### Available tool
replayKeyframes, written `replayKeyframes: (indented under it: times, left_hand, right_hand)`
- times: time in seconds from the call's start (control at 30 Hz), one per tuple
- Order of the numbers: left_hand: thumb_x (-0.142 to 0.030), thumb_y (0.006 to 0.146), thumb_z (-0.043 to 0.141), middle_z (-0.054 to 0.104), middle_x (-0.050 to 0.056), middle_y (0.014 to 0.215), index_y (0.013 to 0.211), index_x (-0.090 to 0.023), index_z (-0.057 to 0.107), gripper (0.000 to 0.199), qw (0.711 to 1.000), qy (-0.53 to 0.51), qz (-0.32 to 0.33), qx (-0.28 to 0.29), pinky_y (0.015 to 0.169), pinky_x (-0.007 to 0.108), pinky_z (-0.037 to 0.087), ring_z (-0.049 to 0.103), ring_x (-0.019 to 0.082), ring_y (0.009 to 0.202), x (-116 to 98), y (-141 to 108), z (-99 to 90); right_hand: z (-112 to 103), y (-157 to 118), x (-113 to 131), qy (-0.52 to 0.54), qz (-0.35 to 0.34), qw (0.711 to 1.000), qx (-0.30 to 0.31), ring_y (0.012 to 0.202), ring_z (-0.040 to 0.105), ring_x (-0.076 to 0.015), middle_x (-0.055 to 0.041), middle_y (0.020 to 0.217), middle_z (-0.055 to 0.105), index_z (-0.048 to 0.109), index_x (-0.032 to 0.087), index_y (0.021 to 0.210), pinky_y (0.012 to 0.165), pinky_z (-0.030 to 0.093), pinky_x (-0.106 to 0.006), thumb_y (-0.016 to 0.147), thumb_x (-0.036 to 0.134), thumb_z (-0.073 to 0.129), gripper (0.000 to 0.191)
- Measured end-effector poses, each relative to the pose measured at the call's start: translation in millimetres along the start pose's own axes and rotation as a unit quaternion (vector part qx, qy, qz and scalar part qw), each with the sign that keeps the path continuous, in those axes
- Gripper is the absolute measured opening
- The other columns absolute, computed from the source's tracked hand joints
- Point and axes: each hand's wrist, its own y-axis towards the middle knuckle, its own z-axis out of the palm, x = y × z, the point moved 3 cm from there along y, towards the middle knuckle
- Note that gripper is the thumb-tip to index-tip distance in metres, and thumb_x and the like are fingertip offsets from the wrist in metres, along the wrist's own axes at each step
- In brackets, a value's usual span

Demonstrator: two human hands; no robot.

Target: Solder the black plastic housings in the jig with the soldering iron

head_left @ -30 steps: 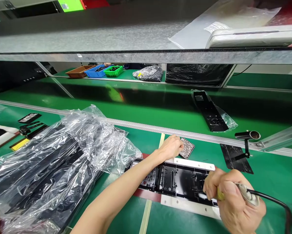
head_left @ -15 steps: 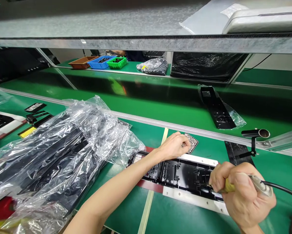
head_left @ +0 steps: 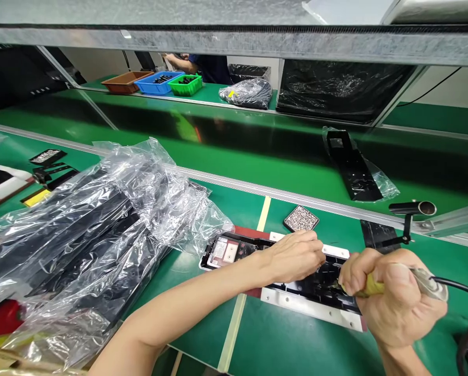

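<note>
My right hand (head_left: 394, 297) is wrapped round a corded electric screwdriver (head_left: 374, 284), held nearly level with its tip over the right end of a long black plastic housing (head_left: 292, 286). That housing lies in a fixture with white side rails (head_left: 312, 309) and a dark red base. Over the middle of the housing is my left hand (head_left: 296, 256), its fingers pinched together and pointing down; whatever they hold is hidden. Just beyond that hand sits a small black tray (head_left: 301, 218) full of tiny metal pieces that look like screws.
Plastic-wrapped black parts (head_left: 100, 230) are piled at left. A short metal tube on a bracket (head_left: 411, 209) stands at right. Behind the metal rail, a black panel (head_left: 351, 167) lies on a green surface. Colored bins (head_left: 155, 83) and a person's arm (head_left: 182, 63) are farther back, below an overhead shelf (head_left: 234, 44).
My left hand has moved from the small tray back toward me, over the black housing. My right hand still grips the screwdriver at the housing's right end. The view has tilted down slightly.
</note>
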Motion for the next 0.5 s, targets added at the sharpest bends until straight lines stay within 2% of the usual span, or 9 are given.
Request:
replayKeyframes:
  times: [0.13,0.27,0.4,0.5]
  left_hand:
    - [-0.012,0.103,0.054,0.064,0.009,0.091,0.086,-0.013,0.067,0.021,0.998,0.062,0.033,-0.002,0.077,0.039,0.04,0.052,0.025,0.093,-8.0,-0.1,0.1]
    - [-0.01,0.1,0.058,0.064,0.011,0.088,0.082,-0.013,0.068,0.021,0.995,0.095,0.037,-0.01,0.075,0.039,0.04,0.055,0.026,0.091,-13.3,-0.7,-1.1]
    - [-0.01,0.1,0.06,0.066,0.01,0.093,0.085,-0.013,0.069,0.018,0.997,0.072,0.017,0.01,0.079,0.038,0.043,0.057,0.024,0.093,-12.5,-3.9,-5.7]
    - [-0.011,0.104,0.054,0.068,0.009,0.096,0.096,-0.012,0.071,0.018,0.999,0.029,0.003,0.014,0.083,0.036,0.044,0.058,0.022,0.094,-8.7,-9.7,-8.0]
  right_hand:
    - [0.7,-1.4,1.4,-0.005,0.007,1.0,-0.008,0.041,0.053,-0.0154,0.0017,0.053,0.058,0.058,0.02,0.072,0.039,0.042,-0.029,0.098,0.023,0.062,0.026]
    - [3.3,-3.0,2.6,-0.02,-0.005,1.0,-0.017,0.041,0.052,-0.0153,0.0023,0.053,0.056,0.058,0.021,0.071,0.04,0.041,-0.03,0.096,0.022,0.064,0.026]
    - [3.1,-4.6,1.9,-0.024,-0.012,0.999,-0.018,0.04,0.052,-0.0155,0.0024,0.053,0.055,0.059,0.021,0.072,0.039,0.041,-0.03,0.096,0.023,0.064,0.025]
    - [1.6,-5.0,1.3,-0.024,-0.008,1.0,-0.015,0.04,0.052,-0.0158,0.0021,0.053,0.056,0.06,0.021,0.072,0.038,0.042,-0.031,0.096,0.02,0.063,0.024]
